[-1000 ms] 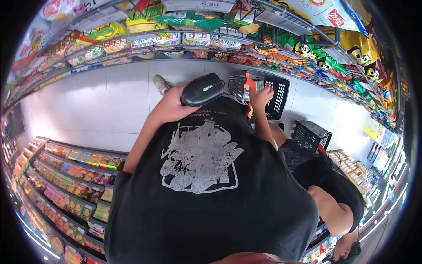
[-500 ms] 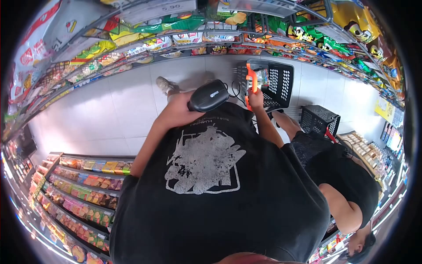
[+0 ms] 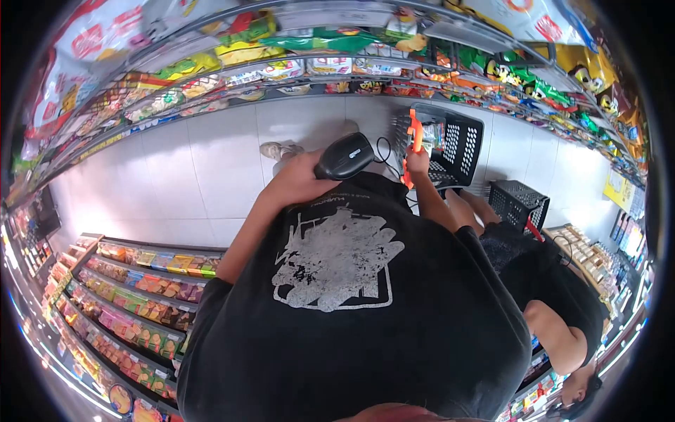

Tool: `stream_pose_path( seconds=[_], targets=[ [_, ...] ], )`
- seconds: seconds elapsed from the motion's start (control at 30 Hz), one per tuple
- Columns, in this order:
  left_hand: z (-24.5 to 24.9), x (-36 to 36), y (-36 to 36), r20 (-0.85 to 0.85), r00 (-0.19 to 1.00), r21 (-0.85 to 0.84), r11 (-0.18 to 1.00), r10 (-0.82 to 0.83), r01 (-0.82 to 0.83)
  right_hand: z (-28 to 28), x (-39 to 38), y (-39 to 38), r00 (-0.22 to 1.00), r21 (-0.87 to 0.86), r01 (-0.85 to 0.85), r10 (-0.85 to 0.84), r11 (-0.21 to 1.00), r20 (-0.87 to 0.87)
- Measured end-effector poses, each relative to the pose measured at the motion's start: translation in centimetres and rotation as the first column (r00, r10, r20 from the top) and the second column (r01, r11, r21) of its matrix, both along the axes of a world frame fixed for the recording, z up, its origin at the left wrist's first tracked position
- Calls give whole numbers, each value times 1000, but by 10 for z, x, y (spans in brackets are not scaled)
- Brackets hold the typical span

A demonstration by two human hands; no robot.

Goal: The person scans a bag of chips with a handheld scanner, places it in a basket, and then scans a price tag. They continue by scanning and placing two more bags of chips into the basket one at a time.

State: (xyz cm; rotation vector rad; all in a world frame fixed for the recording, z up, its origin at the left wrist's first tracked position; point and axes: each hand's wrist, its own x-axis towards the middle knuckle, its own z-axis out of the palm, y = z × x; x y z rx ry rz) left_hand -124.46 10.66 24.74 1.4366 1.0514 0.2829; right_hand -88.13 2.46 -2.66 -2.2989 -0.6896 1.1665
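My left hand (image 3: 304,178) is closed around one end of a black, rounded handheld device (image 3: 344,156) with a small pale logo, held in front of my shirt. A thin black cable loops beside it towards the basket. My right hand (image 3: 418,162) grips the orange handle (image 3: 415,132) of a black perforated shopping basket (image 3: 467,144), which stands on the floor. Some packaged goods (image 3: 434,135) lie inside, partly hidden by the handle and the basket wall.
Shelves of bagged snacks (image 3: 330,65) curve across the far side. Low racks of packaged food (image 3: 151,283) stand at the left. At the right, another person (image 3: 555,288) in dark clothes is beside a second black basket (image 3: 519,200) with a red handle. Pale floor tiles (image 3: 225,144) lie between.
The view has swung slightly, so hands, baskets and shelves appear farther right and a little lower. Both hands keep their grips; the device and orange handle stay in them.
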Motion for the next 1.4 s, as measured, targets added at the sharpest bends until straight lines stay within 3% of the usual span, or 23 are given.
stream_pose_path(
  seconds=[0.2,0.27,0.33,0.37,0.43,0.53,0.67,0.83,0.93,0.97,1.07,1.1,1.17,1.2,1.23,1.27,1.4],
  targets=[
    [13,-43,0,21,997,26,996,80,-81,-58,-8,-7,947,-51,-142,151,989,283],
    [17,-62,-3,53,991,8,992,123,-124,-68,-9,-12,952,-7,-147,144,989,269],
    [11,-78,-9,111,987,-72,991,119,-112,-79,-1,-16,974,-92,-132,146,987,172],
    [13,-91,-16,105,990,-60,994,93,-87,-14,-36,-1,997,-209,-22,37,978,68],
    [10,-118,-14,97,993,16,998,61,-62,-28,-46,10,993,-250,-85,102,965,55],
    [9,-152,-21,86,989,-76,991,121,-115,-76,-47,-23,990,-388,-136,110,911,-90],
    [8,-205,-29,89,973,-40,976,215,-212,-93,-104,-27,982,-411,-151,183,899,40],
    [16,-281,-40,1,987,-48,986,158,-158,-124,-156,-39,978,-439,-124,185,890,98],
    [17,-316,-53,24,973,-70,971,231,-229,-122,-190,-37,973,-465,-220,228,858,-38],
    [17,-324,-58,50,962,-89,961,268,-263,-121,-200,-38,964,-393,-267,244,880,-108],
    [22,-343,-71,50,935,-128,931,352,-343,-126,-224,-42,972,-305,-146,79,941,-223],
    [21,-348,-76,59,922,-135,918,383,-373,-45,-268,-24,977,-368,-211,187,906,-100],
    [20,-350,-84,70,896,-149,892,439,-426,-17,-282,-17,960,-359,-277,238,891,-151],
    [22,-352,-88,60,881,-163,875,470,-455,-12,-287,-16,950,-354,-307,259,883,-176],
    [25,-352,-90,51,867,-177,859,496,-481,-30,-275,-20,879,-321,-474,419,820,-228],
    [28,-358,-93,45,854,-188,844,519,-503,-39,-271,-22,855,-308,-517,469,798,-220],
    [30,-369,-95,16,872,-166,861,489,-480,-42,-267,-35,849,-354,-516,521,780,-89]
  ],
)
